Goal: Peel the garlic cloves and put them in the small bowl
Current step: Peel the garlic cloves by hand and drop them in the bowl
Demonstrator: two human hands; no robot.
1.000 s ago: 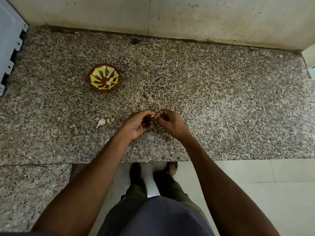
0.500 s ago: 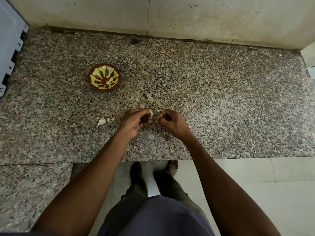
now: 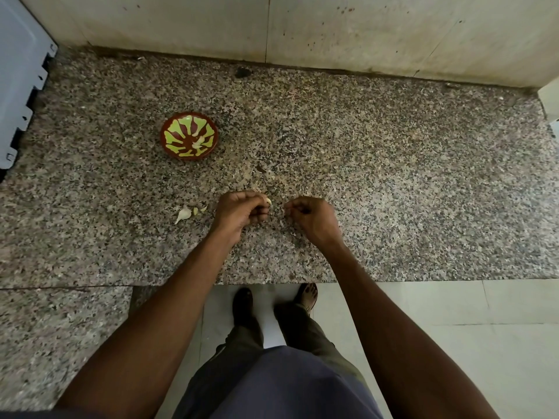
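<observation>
My left hand [image 3: 242, 211] pinches a pale garlic clove [image 3: 268, 202] at its fingertips, over the middle of the granite counter [image 3: 393, 182]. My right hand [image 3: 311, 217] is a short gap to the right, fingers curled; what it holds, if anything, is too small to tell. A small red-brown bowl [image 3: 169, 146] with a green pattern sits at the back left and holds a few peeled cloves [image 3: 197, 143]. An unpeeled clove [image 3: 183, 213] and small bits lie on the counter left of my left hand.
A grey plastic crate [image 3: 18, 86] stands at the far left edge. A tiled wall [image 3: 332, 28] closes off the back. A small dark lump [image 3: 242, 72] lies near the wall. The counter's front edge runs just below my wrists.
My hands were together working on the clove; they have drawn apart, the right hand moving right while the left keeps the clove.
</observation>
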